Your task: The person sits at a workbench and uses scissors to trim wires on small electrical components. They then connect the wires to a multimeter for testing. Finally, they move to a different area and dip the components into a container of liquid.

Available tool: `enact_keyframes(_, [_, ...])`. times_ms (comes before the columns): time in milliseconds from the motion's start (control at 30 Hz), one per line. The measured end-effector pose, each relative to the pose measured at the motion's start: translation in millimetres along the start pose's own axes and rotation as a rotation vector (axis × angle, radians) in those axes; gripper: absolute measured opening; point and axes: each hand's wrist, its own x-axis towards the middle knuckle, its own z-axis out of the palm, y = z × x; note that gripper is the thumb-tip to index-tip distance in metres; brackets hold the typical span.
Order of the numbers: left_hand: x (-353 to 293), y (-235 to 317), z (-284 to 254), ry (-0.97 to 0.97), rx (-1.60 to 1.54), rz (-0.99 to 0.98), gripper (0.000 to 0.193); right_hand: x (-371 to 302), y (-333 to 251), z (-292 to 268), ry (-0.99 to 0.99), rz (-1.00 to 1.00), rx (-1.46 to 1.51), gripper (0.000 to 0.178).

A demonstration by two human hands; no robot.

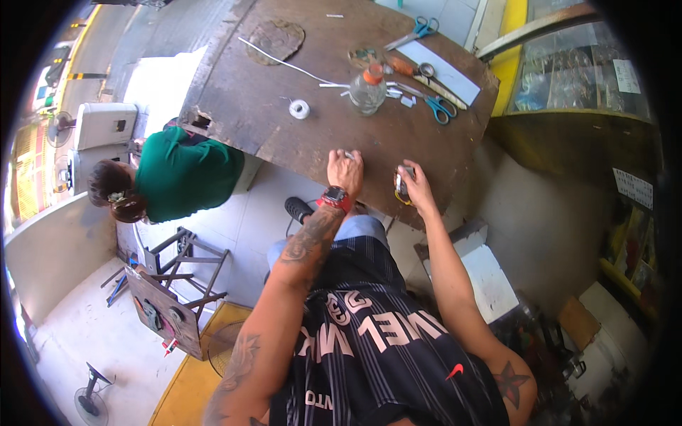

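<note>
My left hand (345,170), with a red-strapped watch on its wrist, is at the near edge of the brown wooden table (284,128). Its fingers are pinched together; a small pale bit shows at their tips, too small to name. To its right, my right hand (418,186) grips a small silvery metal part (402,183) with a yellow strip or wire under it, at the table's near right edge. Beyond my hands stands a clear bottle (368,96) with an orange cap. A white spool (299,108) lies farther left.
Blue-handled scissors (440,110) lie right of the bottle, near white scraps (407,101). More scissors (424,27), an orange-handled tool (403,67) and a white strip (444,74) lie behind. A person in green (188,174) sits at the table's left side. A glass cabinet (568,71) stands right.
</note>
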Motion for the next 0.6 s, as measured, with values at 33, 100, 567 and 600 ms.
enact_keyframes(33, [5,-2,-2,0.047,-0.001,-0.014,0.042,7,-2,1,0.003,-0.018,-0.030,0.049])
enact_keyframes(100, [6,-3,-1,0.076,-0.063,-0.025,0.048,7,-2,0,0.039,0.010,-0.116,0.050])
enact_keyframes(567, [-2,-56,-2,0.069,-0.754,-0.273,0.082,-17,-37,7,-0.063,-0.017,0.331,0.057])
enact_keyframes(600, [-8,-66,-7,0.021,-0.975,-0.323,0.078,-15,-47,15,-0.064,0.014,0.359,0.057])
